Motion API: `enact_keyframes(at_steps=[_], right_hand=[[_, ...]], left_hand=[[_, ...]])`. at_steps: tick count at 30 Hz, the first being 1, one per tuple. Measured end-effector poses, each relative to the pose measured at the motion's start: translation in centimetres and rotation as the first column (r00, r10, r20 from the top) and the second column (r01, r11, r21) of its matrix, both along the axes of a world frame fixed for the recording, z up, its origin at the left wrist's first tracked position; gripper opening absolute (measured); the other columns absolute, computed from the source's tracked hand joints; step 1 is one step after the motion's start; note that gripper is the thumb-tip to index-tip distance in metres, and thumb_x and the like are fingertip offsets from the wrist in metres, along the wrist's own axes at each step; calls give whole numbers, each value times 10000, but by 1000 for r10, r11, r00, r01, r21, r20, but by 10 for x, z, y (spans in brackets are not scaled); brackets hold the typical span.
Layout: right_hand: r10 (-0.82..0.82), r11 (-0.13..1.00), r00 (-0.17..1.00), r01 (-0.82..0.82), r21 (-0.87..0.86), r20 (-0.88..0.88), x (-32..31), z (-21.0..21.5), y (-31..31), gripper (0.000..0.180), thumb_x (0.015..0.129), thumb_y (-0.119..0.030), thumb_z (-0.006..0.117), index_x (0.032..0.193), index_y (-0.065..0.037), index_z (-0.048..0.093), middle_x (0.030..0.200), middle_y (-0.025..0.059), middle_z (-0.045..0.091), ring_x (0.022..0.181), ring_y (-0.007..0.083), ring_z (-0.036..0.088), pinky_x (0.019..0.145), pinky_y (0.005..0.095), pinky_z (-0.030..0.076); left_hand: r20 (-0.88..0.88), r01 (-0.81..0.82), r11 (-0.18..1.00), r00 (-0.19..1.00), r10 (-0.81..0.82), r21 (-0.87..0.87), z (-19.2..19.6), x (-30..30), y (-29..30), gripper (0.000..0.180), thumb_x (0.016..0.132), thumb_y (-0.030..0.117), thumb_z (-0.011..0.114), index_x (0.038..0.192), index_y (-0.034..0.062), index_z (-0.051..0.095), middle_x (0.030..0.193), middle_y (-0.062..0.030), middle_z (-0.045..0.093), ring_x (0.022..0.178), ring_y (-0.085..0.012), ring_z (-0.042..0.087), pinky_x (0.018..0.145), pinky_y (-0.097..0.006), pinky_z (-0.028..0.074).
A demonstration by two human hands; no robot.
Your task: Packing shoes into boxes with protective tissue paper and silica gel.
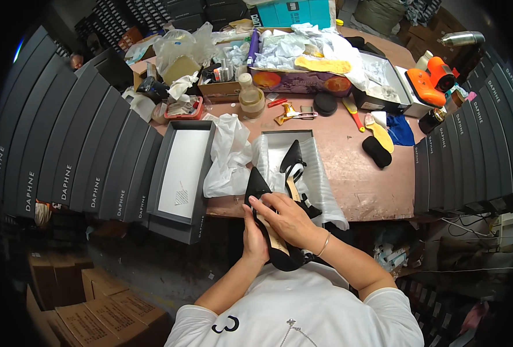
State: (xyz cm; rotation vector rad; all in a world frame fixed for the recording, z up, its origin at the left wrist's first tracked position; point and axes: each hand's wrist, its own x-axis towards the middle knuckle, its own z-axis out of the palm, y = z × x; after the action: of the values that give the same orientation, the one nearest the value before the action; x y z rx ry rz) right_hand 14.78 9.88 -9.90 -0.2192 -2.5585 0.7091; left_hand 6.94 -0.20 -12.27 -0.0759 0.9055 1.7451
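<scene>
Holding a black shoe [268, 222] just off the table's [360, 185] near edge: left hand [254, 234] wrapped under it, right hand [288, 217] flat on top; second shoe [294, 165] in open box [314, 173]

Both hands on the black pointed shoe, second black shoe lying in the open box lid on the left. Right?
Not quite. In the head view the second black pointed shoe lies in the tissue-lined open box, not the lid, which holds only white paper. Both hands, left and right, hold the black pointed shoe.

Cluttered brown table [355, 168]: open shoebox [311, 144], lid [182, 170], tissue paper [229, 156].
</scene>
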Motion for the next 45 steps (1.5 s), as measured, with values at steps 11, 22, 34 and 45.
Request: enact_keyframes(at_steps=[11, 22, 34, 45], right_hand=[[58, 998, 995, -56, -23, 81, 4, 19, -5, 693, 743, -56, 719, 1365, 20, 425, 1004, 190, 567, 943, 351, 529, 838, 410, 439], [153, 954, 936, -57, -293, 318, -7, 43, -10, 779, 676, -59, 754, 1367, 38, 407, 947, 169, 551, 881, 326, 500, 822, 383, 411], [10, 993, 975, 17, -121, 220, -2, 30, -22, 724, 674, -101, 786, 1315, 10, 467, 969, 166, 609, 790, 289, 601, 684, 359, 498], [-308, 945, 950, 299, -131, -47, 34, 20, 36, 284, 694, -9, 627, 976, -6, 594, 916, 154, 602, 811, 320, 587, 716, 375, 465]], left_hand=[[-117, -45, 999, 992, 42, -24, -36, -1, -9, 577, 973, 566, 389, 1371, 150, 365, 1176, -17, 480, 984, -124, 487, 809, -266, 442], [-223, -139, 990, 966, 132, -15, -10, 12, -19, 693, 986, 533, 371, 1499, 108, 182, 1513, -92, 225, 1401, -195, 179, 1131, -369, 197], [-125, -115, 990, 987, 105, -76, -30, 18, -15, 779, 936, 550, 494, 1478, 85, 185, 1482, -117, 273, 1373, -220, 259, 1087, -365, 289], [80, -230, 971, 969, 235, -61, -29, -35, -14, 525, 956, 560, 375, 1059, 89, 582, 910, -96, 637, 662, -214, 616, 532, -351, 532]])
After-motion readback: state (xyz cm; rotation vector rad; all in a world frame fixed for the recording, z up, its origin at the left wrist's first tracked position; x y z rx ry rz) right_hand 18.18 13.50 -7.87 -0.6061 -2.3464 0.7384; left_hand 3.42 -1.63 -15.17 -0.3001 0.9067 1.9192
